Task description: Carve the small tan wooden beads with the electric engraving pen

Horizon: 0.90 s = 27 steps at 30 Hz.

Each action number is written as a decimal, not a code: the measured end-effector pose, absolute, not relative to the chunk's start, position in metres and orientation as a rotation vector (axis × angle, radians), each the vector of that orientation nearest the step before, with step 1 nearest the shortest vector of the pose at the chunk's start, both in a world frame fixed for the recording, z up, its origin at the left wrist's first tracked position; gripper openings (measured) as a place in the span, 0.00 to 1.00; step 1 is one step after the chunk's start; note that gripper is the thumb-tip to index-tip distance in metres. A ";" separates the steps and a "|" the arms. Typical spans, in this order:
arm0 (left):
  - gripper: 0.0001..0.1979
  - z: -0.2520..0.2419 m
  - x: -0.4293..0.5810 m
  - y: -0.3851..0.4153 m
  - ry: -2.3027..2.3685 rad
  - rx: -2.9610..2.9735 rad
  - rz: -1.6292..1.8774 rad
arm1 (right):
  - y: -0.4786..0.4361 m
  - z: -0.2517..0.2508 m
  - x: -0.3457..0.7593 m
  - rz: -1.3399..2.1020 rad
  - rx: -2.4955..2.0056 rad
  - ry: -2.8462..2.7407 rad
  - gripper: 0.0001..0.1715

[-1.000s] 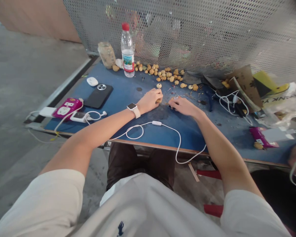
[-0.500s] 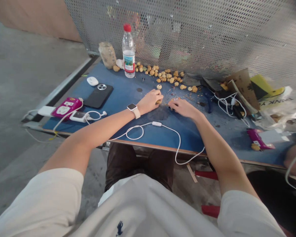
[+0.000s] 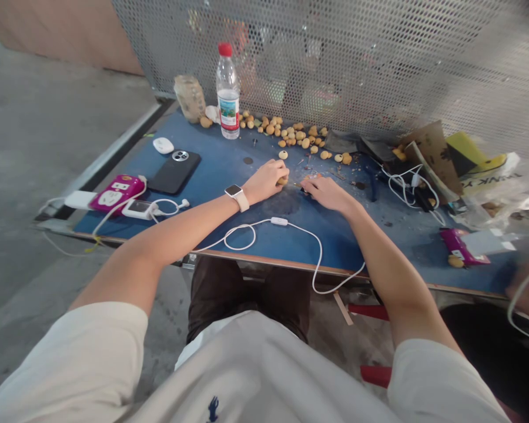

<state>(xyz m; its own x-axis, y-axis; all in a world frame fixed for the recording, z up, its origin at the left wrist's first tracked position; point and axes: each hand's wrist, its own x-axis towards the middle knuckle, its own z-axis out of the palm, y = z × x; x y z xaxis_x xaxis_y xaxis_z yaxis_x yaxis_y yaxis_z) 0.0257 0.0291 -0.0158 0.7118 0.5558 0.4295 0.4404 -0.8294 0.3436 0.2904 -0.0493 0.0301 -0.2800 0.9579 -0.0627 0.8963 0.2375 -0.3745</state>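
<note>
Barely shifted, left hand (image 3: 267,179) pinches a tan bead (image 3: 283,181); right hand (image 3: 328,192) fingers close on a thin tool (image 3: 303,188) lying crosswise, tip pointing left at it; loose beads (image 3: 297,136) beyond.

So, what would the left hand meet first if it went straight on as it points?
Past the tan piece it grips, the left hand probably meets the loose tan balls; depth is unclear.
</note>
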 end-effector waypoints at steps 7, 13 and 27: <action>0.11 -0.016 0.025 0.030 0.839 2.685 0.760 | -0.049 0.030 0.291 0.536 -1.764 -2.309 0.29; 0.11 -0.016 0.024 0.029 0.838 2.670 0.777 | -0.048 0.028 0.291 0.529 -1.745 -2.307 0.29; 0.09 -0.013 0.020 0.029 0.862 2.653 0.763 | -0.052 0.030 0.284 0.525 -1.788 -2.272 0.29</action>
